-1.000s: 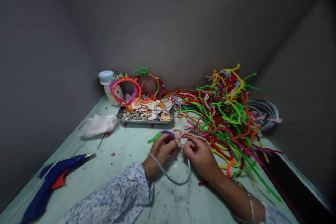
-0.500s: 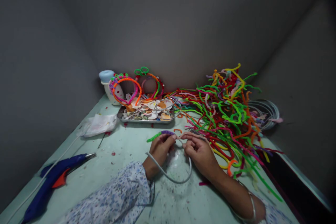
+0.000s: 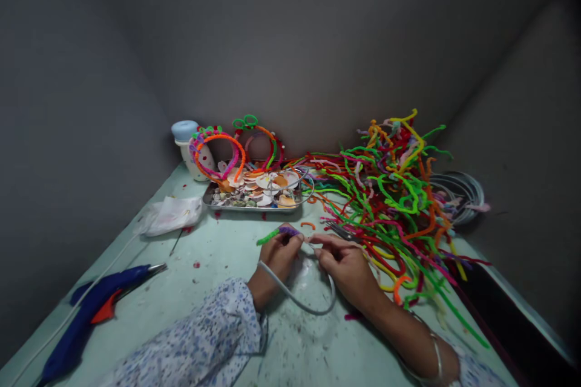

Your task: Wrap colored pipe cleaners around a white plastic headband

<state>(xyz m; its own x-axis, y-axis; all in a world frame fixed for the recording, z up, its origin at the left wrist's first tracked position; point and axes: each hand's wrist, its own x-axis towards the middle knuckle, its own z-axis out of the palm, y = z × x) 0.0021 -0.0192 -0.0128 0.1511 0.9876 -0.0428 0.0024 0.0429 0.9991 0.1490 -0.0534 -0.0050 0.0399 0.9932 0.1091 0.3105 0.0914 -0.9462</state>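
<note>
My left hand [image 3: 278, 261] is closed in a pinch on a bent grey wire hoop [image 3: 313, 312]. Green and purple pipe cleaner [image 3: 269, 237] covers the end that sticks out beyond my left fingers. The bare grey part curves below both hands. Close by on the right, my right hand [image 3: 347, 267] has its thumb and forefinger together at the hoop, where a short bit of pale pink pipe cleaner shows. The rest of that pink piece is hard to tell from the fingers.
A metal tray [image 3: 254, 210] of shells stands behind, with finished headbands [image 3: 221, 139] and a blue-lidded jar [image 3: 184, 130]. A heap of pipe cleaners [image 3: 399, 193], scissors [image 3: 342, 231] and coiled wire [image 3: 472, 199] lie right. Left are a blue glue gun [image 3: 86, 308] and plastic bag [image 3: 175, 214].
My right hand has shifted slightly, and its forefinger now lies along the hoop. The hoop has moved a little to the right. Less pink pipe cleaner shows above the right fingers.
</note>
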